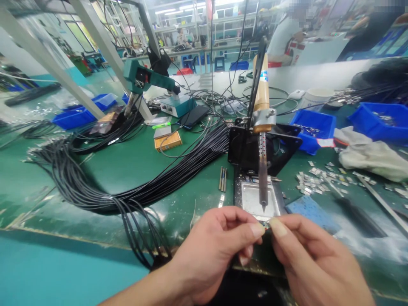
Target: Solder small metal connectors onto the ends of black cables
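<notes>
While the pale handle of a soldering iron stands upright with the tip pointing down, the entries below are grouped about it.

Small part, one: just below the iron's tip, between the fingertips of both hands; apparently metal with a touch of colour, though mostly covered.

Left hand: thumb and forefinger pinched together on the part's left end.

Right hand: thumb and forefinger pinched together on its right end, the two hands near each other.

Metal tray, shallow: behind the fingers, under the iron.

Blue sponge: flat on the green bench, just beyond the right hand.

Dark-handled tool: right of the sponge.

Loose metal pieces, many: scattered behind the sponge.

Slim metal bits, a few: side by side, left of the tray.

Black cable bundle: curving across the left of the bench, some ends hanging over the front edge.

Yellow box, small: behind the bundle.

Blue bin: behind the loose pieces, metal parts inside.
</notes>
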Tool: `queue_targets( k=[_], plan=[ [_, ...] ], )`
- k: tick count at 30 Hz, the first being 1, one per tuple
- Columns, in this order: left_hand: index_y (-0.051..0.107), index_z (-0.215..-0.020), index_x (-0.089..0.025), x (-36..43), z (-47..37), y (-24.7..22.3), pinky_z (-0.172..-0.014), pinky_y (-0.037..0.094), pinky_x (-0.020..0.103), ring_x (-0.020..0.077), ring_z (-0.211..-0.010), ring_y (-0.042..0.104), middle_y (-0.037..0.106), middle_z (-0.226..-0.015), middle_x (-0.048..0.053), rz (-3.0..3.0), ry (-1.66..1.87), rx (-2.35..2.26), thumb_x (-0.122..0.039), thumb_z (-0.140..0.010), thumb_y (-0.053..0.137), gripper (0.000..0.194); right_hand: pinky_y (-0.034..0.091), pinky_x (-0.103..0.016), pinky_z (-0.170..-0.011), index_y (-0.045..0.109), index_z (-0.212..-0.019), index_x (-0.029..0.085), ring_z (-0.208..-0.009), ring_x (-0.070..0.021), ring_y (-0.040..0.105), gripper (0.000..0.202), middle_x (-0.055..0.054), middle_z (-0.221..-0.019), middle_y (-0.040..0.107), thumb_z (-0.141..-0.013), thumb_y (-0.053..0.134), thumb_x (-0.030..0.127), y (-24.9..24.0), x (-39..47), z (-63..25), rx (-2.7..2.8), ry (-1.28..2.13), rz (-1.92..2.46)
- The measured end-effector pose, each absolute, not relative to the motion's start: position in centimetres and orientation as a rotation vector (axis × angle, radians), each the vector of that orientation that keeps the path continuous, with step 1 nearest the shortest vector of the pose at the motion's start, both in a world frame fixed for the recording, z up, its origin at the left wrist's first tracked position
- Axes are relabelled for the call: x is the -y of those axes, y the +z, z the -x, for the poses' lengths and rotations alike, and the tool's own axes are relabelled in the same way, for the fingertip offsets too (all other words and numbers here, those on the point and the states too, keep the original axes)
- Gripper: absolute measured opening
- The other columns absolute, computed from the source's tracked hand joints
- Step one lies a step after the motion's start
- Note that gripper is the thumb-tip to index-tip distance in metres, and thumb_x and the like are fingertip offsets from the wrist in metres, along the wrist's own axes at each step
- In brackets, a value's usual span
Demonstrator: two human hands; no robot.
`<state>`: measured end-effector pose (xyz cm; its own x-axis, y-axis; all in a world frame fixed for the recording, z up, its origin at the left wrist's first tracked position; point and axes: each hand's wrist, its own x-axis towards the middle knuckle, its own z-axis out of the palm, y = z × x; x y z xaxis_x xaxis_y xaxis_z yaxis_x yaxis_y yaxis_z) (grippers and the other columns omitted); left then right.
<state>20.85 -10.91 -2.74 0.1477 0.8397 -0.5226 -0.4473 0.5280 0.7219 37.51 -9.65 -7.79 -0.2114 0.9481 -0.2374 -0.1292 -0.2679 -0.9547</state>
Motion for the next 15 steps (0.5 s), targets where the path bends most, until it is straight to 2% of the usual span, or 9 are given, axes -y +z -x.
queue_targets(
  k=[15],
  plan=[
    [0.068,-0.076,-0.011,9.9,-20.9,-2.6,-0.054,0.034,0.021,0.0062,-0.055,0.047,0.062,-0.071,0.001,-0.460,0.975,-1.050,-0.035,-0.075,0.086,0.030,0.041,-0.018,-0.043,0.071,-0.086,0.020,-0.052,-0.0107,0.046,0.031,0.001,-0.057,0.053,-0.084,0.078,0.050,-7.5,9.3,-36.6,0.984,1.544,1.274]
  ],
)
